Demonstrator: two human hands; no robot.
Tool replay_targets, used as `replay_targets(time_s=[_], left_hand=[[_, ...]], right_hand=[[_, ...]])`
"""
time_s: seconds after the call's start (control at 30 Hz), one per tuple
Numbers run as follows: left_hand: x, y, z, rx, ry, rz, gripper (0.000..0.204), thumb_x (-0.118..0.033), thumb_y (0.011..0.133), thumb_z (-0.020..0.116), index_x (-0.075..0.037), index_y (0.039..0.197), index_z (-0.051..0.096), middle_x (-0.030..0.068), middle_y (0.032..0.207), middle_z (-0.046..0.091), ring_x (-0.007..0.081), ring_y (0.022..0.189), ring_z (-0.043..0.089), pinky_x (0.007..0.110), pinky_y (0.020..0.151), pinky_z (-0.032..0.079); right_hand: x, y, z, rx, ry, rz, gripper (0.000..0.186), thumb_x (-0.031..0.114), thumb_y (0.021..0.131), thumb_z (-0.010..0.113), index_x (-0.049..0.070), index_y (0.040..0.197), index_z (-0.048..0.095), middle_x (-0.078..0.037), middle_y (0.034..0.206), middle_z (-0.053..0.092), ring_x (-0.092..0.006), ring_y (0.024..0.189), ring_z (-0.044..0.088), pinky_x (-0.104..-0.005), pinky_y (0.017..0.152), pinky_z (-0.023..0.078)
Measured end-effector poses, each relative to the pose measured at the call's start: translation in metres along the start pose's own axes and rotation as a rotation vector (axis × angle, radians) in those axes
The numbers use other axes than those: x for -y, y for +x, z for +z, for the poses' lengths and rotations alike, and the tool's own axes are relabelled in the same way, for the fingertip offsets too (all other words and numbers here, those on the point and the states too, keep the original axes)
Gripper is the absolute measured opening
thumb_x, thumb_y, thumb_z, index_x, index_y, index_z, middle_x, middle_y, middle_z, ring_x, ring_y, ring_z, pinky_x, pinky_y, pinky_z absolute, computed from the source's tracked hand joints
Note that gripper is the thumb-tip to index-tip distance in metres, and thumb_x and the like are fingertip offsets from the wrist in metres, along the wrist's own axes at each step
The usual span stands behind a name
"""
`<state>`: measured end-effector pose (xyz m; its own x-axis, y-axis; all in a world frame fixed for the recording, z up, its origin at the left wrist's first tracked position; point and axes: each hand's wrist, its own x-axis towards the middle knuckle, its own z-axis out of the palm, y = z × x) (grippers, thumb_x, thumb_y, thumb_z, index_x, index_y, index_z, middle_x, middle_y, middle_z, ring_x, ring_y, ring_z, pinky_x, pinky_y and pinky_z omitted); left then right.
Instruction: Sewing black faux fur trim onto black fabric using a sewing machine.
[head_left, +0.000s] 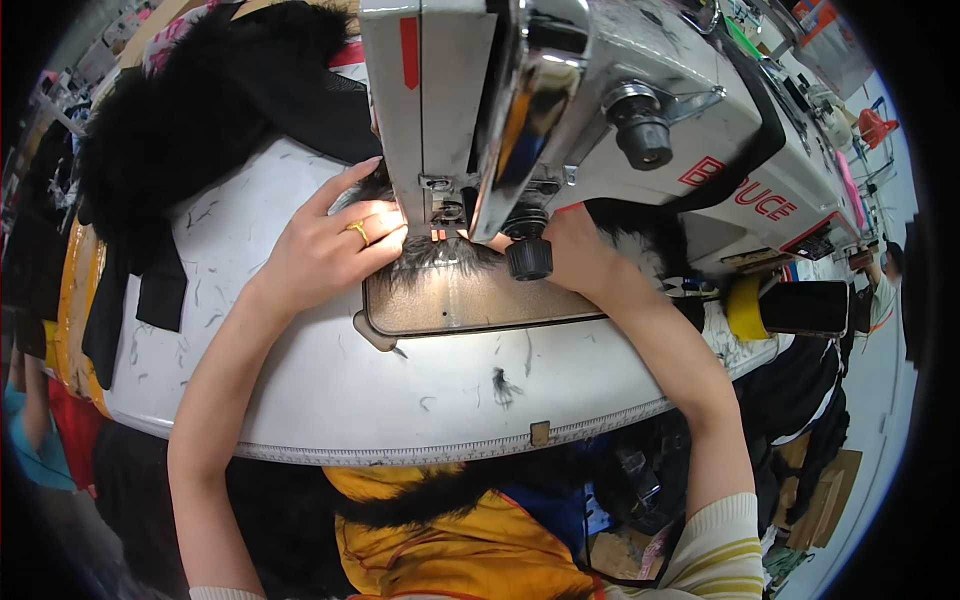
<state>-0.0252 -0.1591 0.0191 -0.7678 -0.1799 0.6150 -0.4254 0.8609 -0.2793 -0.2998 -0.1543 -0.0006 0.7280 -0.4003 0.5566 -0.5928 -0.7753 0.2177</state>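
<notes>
A white sewing machine point(440, 120) stands over the table, its lamp lighting the metal bed plate point(450, 300). Black fur point(430, 262) lies beneath the needle area. At the left of the machine head, my left hand point(335, 245), with a gold ring, is closed on the fur; its thumb and middle fingers come together at the edge while the index finger reaches farther back. From the other side, my right hand point(575, 250) comes in at the fur. A black knob point(530, 258) and the chrome lever cover most of its fingers, so their grip is hidden.
Dark furry fabric point(170, 150) is heaped at the far left, with a black strip hanging down. A measuring tape point(470, 445) runs along the table's front edge. A yellow roll point(745, 308) and a black phone-like object point(805, 307) lie at right. Fur tufts point(503, 388) dot the tabletop.
</notes>
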Motion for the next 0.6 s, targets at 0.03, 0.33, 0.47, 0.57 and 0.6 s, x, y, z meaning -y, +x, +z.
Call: replay_targets(time_s=[0.03,0.33,0.47,0.57,0.6], left_hand=[[0.002,0.001,-0.001,0.039,-0.021,-0.021,0.011,-0.011,0.069,0.066,-0.012,0.080,0.062,-0.0032,0.085,0.064,0.0116,0.086,0.063,0.043,0.105,0.045],[-0.014,0.005,-0.003,0.133,-0.224,-0.220,0.026,-0.009,0.063,0.074,-0.013,0.089,0.067,-0.0042,0.082,0.062,0.0123,0.086,0.062,0.043,0.107,0.040],[-0.009,0.005,0.002,-0.010,-0.109,-0.088,0.018,-0.012,0.071,0.064,-0.013,0.088,0.067,-0.0049,0.081,0.063,0.0118,0.084,0.063,0.041,0.100,0.048],[-0.002,0.005,0.005,-0.018,-0.053,-0.027,0.018,-0.011,0.068,0.063,-0.013,0.086,0.066,-0.0048,0.080,0.064,0.0117,0.084,0.063,0.041,0.098,0.050],[-0.001,0.005,0.006,-0.020,-0.040,-0.018,0.018,-0.011,0.067,0.063,-0.013,0.085,0.066,-0.0047,0.079,0.063,0.0117,0.084,0.063,0.041,0.098,0.050]], right_hand=[[-0.001,0.001,0.000,-0.031,0.040,0.005,0.013,0.021,0.066,0.062,0.018,0.059,0.052,0.002,0.059,0.052,-0.0170,0.058,0.060,-0.0319,0.050,0.046],[0.006,0.001,0.000,0.068,0.275,0.079,0.006,0.018,0.068,0.062,0.016,0.066,0.056,0.002,0.068,0.057,-0.0170,0.061,0.062,-0.0319,0.052,0.048],[0.004,0.001,0.000,-0.042,0.168,-0.026,0.009,0.020,0.065,0.063,0.016,0.062,0.055,0.002,0.066,0.057,-0.0175,0.061,0.062,-0.0330,0.051,0.049],[0.000,0.002,0.001,-0.081,0.085,-0.016,0.011,0.021,0.064,0.063,0.016,0.059,0.054,0.002,0.063,0.056,-0.0182,0.061,0.062,-0.0331,0.050,0.048],[-0.001,0.001,0.002,-0.086,0.106,0.007,0.012,0.021,0.064,0.063,0.016,0.058,0.054,0.002,0.062,0.056,-0.0184,0.060,0.062,-0.0330,0.050,0.048]])
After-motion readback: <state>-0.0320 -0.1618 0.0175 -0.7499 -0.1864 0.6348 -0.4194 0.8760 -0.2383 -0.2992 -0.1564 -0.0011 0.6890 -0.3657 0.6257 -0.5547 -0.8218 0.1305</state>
